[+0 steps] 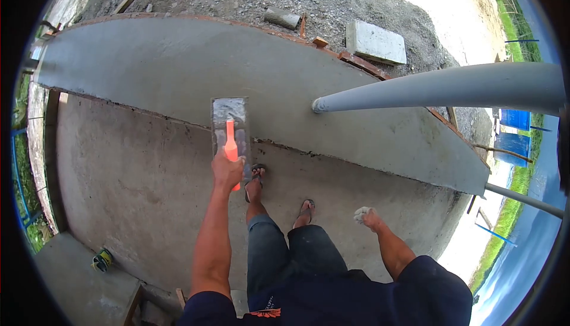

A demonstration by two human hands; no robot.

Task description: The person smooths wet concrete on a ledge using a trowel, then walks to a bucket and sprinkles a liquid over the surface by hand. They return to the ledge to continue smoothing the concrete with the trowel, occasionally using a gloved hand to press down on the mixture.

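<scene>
You're mid-smoothing: left hand point(227, 170) grips the orange-handled trowel point(230, 125) flat on the wet cement strip point(178, 70) just ahead, right hand point(364, 215) loosely fisted, empty, at your side; next pass likely needs steady, even pressure.

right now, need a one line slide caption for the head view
Left hand holds an orange-handled trowel over a smooth wet cement strip; right hand hangs closed, grey pipe alongside.
</scene>
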